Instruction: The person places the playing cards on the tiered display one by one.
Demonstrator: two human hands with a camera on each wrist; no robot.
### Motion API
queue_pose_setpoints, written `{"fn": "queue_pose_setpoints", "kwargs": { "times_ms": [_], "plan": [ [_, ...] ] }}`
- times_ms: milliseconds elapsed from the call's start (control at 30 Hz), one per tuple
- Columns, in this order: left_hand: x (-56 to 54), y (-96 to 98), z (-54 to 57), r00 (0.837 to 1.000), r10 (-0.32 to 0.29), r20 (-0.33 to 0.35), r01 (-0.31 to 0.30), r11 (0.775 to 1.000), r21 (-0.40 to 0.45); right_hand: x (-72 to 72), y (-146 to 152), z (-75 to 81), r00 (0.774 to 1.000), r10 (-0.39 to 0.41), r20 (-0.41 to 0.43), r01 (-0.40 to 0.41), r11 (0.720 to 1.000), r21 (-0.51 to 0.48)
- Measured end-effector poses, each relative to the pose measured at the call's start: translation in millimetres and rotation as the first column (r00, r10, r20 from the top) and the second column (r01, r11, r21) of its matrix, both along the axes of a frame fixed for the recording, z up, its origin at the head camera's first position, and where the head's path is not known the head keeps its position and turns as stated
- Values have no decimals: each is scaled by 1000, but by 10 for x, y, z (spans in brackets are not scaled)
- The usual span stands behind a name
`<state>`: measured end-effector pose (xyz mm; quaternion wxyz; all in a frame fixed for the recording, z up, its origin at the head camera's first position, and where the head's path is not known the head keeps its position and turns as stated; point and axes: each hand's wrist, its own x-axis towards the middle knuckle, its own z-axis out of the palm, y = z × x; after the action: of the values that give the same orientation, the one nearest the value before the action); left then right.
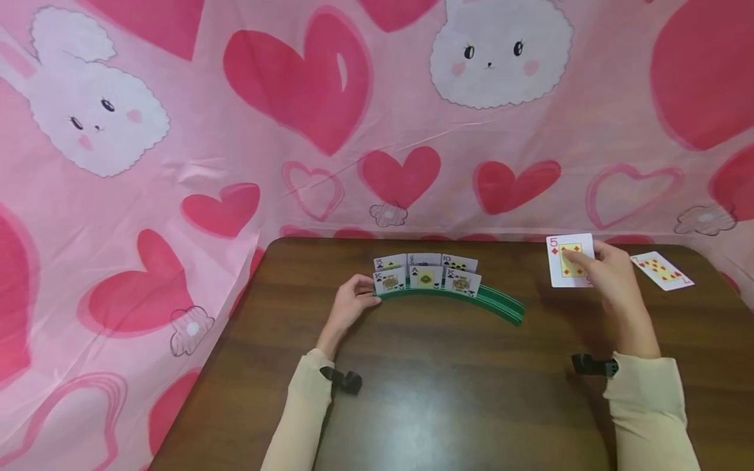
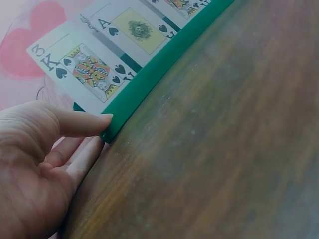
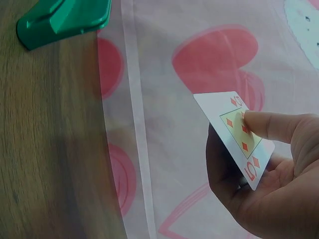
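A curved green card holder (image 1: pixel 501 304) stands on the table with two rows of playing cards upright in it. Its front row shows a king of spades (image 2: pixel 92 74), an ace of spades (image 2: pixel 138 31) and another king (image 1: pixel 462 282); three cards behind are partly covered. My left hand (image 1: pixel 352 302) pinches the holder's left end, thumb on the front face and fingers behind. Off to the right, my right hand (image 1: pixel 615 275) holds up a five of diamonds (image 3: pixel 239 130), thumb across its face and fingers behind it.
A seven of diamonds (image 1: pixel 662 271) lies face up on the wooden table (image 1: pixel 448 392), just right of my right hand. Behind the table's far edge hangs a pink cloth (image 1: pixel 412 131) with hearts and bunny faces, which also covers the left side.
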<state>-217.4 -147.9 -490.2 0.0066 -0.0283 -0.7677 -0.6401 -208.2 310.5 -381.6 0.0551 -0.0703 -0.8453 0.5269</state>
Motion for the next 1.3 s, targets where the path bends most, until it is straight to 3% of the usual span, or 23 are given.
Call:
{"fn": "queue_pose_setpoints", "kwargs": {
  "times_ms": [567,867,1167,1300],
  "plan": [
    [33,58,28,1000,26,-4,-26,996,-87,-9,-83,8,1000,21,-4,-21,999,-32],
    [27,53,28,1000,23,19,-23,1000,-16,-33,-170,11,1000,20,-6,-21,992,-122],
    [12,30,6,1000,10,30,-10,1000,21,-23,-202,12,1000,25,-5,-26,993,-112],
    [34,30,37,1000,7,16,-7,1000,30,-10,-204,21,999,39,2,-39,987,-154]
  ]
}}
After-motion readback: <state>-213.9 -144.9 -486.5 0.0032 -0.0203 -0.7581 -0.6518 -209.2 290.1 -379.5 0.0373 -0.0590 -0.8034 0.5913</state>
